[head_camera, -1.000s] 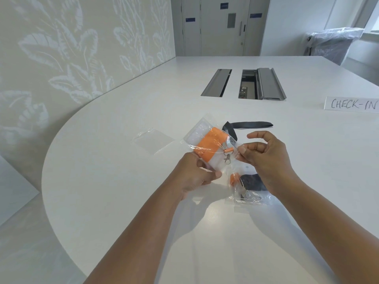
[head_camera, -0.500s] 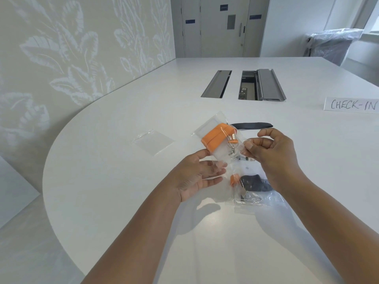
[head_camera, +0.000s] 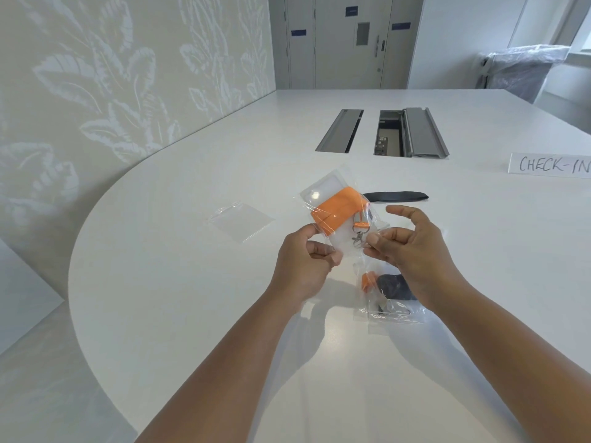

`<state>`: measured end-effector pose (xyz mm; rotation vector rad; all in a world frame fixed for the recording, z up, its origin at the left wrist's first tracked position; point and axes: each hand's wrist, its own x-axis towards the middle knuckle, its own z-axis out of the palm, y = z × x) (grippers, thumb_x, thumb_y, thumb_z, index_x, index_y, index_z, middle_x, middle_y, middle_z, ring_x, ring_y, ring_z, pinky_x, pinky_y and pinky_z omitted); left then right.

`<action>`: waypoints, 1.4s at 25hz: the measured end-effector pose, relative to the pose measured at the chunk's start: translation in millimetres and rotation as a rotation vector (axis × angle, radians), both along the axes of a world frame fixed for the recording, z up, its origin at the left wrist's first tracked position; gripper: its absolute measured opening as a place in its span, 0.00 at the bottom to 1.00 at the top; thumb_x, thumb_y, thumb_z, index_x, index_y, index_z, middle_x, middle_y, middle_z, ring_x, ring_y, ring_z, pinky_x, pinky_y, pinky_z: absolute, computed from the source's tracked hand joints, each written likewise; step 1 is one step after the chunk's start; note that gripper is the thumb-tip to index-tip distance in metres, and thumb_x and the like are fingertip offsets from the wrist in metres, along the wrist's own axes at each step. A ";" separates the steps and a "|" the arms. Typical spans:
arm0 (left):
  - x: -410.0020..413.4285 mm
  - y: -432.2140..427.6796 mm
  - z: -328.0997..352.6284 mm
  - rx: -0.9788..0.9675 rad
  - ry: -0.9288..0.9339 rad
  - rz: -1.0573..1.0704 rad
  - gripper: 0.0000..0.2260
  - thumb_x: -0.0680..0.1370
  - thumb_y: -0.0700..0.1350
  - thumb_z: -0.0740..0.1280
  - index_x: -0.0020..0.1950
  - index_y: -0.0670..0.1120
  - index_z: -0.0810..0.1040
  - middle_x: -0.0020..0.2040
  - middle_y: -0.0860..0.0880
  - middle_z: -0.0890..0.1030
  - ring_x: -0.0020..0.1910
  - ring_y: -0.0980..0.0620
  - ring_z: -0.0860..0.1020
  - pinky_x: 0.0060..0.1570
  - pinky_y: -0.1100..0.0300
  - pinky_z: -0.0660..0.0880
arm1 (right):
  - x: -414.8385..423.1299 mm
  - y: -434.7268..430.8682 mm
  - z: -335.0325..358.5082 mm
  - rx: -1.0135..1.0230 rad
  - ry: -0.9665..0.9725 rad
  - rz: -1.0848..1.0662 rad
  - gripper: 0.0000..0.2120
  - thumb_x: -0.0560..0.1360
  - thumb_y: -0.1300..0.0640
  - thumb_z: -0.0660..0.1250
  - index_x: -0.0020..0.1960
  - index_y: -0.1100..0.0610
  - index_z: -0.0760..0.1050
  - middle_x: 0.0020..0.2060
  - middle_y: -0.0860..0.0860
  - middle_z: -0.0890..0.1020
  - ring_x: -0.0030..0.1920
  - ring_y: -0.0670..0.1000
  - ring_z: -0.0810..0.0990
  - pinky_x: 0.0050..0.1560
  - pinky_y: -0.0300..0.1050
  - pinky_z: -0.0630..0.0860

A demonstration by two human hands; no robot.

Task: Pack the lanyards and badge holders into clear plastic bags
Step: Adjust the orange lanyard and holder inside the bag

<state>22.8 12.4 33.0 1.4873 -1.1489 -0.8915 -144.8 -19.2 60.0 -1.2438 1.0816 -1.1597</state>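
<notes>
We hold one clear plastic bag above the white bench, between both hands. Inside it: a folded orange lanyard with its metal clip hanging at the near end, plus a clear badge holder behind it. The bag's long axis runs diagonally, far end pointing up-left away from us, near end toward our hands; the lanyard bundle lies across that axis.

Left hand: fingers closed, thumb and forefinger pinching the bag's near-left edge. Right hand: thumb and forefinger pinched on the bag's near-right corner just beside the clip, other fingers spread loose.

A second filled bag lies flat on the bench under the right hand, with an orange bit and a dark lanyard inside. We can't make out the rest of its contents.

An empty clear bag lies flat to the left, well apart. A loose dark lanyard lies beyond the held bag, long axis left-right. A CHECK-IN sign stands far right.
</notes>
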 end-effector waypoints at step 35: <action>2.3 3.6 5.3 -0.049 0.292 -0.087 0.18 0.69 0.34 0.77 0.56 0.46 0.79 0.54 0.43 0.84 0.56 0.41 0.82 0.52 0.48 0.82 | 1.5 -2.9 -6.0 -0.070 -0.005 0.028 0.05 0.77 0.60 0.69 0.46 0.61 0.81 0.34 0.52 0.86 0.37 0.46 0.84 0.43 0.40 0.79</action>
